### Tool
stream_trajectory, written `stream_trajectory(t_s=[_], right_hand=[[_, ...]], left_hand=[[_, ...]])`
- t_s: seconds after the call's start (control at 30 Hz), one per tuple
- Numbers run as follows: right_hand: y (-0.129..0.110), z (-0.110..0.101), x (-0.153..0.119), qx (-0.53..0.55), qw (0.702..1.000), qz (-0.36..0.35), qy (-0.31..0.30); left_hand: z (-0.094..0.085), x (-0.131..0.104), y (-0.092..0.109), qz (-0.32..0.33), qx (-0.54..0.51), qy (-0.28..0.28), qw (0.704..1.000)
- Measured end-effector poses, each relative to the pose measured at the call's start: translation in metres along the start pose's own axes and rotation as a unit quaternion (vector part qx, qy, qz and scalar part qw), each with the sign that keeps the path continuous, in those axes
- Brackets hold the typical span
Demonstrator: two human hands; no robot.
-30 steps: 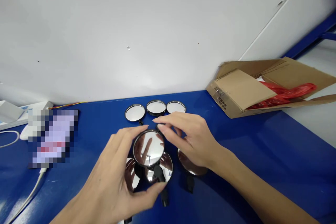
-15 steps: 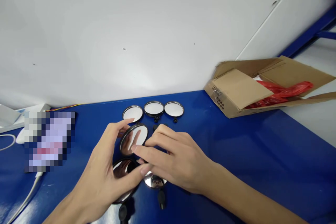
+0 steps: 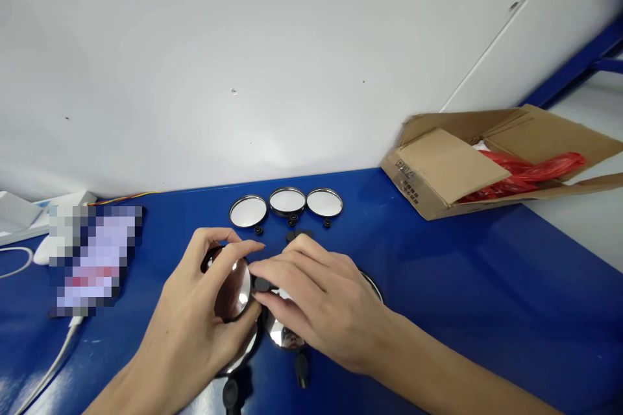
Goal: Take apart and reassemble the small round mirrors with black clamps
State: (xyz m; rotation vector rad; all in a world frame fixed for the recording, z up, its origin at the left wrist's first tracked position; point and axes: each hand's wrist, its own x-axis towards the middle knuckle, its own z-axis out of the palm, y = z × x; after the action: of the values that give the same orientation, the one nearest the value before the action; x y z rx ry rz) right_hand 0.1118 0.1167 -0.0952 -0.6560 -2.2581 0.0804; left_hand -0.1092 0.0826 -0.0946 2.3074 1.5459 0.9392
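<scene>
My left hand is closed around a small round mirror with a dark rim, gripping it by the edge. Against the right side of that mirror, my right hand pinches a black round-ended fitting between thumb and fingers. Below the hands lie more round mirrors, partly covered: one under my left hand with a black stem, another in the middle with its own black stem. The rim of a further mirror shows behind my right hand.
Three round mirrors lie in a row near the wall, each with a small black ring mount. Small black discs sit just in front. At right stands an open cardboard box holding red plastic. A blurred-out phone with a white cable lies left.
The held mirror has turned and moved down-left into my left hand's grip. My right fingers have shifted from its face to the black fitting at its edge.
</scene>
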Motion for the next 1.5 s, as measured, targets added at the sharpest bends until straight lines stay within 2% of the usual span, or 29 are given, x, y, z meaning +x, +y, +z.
stream_trajectory(t_s=[0.1, 0.33, 0.5, 0.67, 0.83, 1.03, 1.23, 1.33, 1.5], right_hand=[[0.003, 0.002, 0.0, -0.026, 0.999, 0.016, -0.026], [0.004, 0.01, -0.003, -0.104, 0.993, -0.039, -0.03], [0.002, 0.009, -0.004, -0.141, 0.989, -0.013, -0.042], [0.002, 0.009, -0.004, -0.135, 0.99, -0.019, -0.045], [-0.002, 0.013, -0.006, -0.116, 0.992, -0.018, -0.042], [-0.003, 0.014, -0.008, -0.12, 0.992, 0.006, -0.045], [-0.009, 0.016, -0.008, -0.093, 0.995, -0.009, -0.032], [-0.01, 0.015, -0.009, -0.057, 0.996, 0.002, -0.067], [-0.007, 0.001, -0.005, 0.046, 0.984, 0.034, -0.17]], left_hand=[[-0.002, 0.0, -0.004, 0.023, 0.016, 0.007, 1.0], [0.0, -0.001, -0.014, 0.086, 0.039, -0.03, 0.995], [0.002, -0.001, -0.014, 0.059, 0.05, 0.009, 0.997], [0.002, -0.004, -0.007, 0.022, 0.049, 0.049, 0.997], [0.002, -0.006, -0.008, -0.024, 0.048, 0.052, 0.997], [0.001, -0.006, -0.01, -0.01, 0.05, 0.031, 0.998], [0.003, -0.005, -0.007, 0.046, 0.077, 0.026, 0.996], [0.004, -0.004, -0.008, 0.073, 0.059, 0.022, 0.995], [-0.001, 0.0, -0.008, 0.116, 0.021, 0.019, 0.993]])
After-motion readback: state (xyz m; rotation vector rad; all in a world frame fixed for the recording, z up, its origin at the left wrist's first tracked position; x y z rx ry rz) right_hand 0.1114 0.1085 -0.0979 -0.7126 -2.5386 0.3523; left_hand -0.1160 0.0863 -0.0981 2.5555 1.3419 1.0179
